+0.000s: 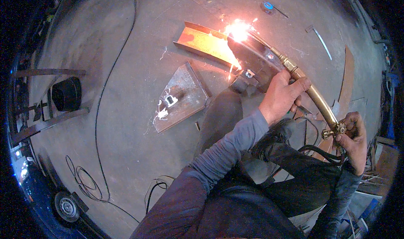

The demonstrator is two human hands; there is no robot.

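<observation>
A brass cutting torch (313,94) runs from the lower right up toward a steel channel (202,39) lying on the floor. Its tip meets the channel's right end in a bright flame with sparks (237,28). My left hand (282,96) is wrapped around the torch tube near its middle. My right hand (351,140) grips the rear of the torch at the brass valves, where black hoses (320,152) hang off. My shoe (244,82) rests beside the channel's cut end.
A triangular steel plate (181,96) with chalk marks lies left of my leg. A black cable (103,100) snakes across the concrete floor. A black cylinder (67,94) sits in a steel frame at left. Flat steel strips (346,77) lie at right.
</observation>
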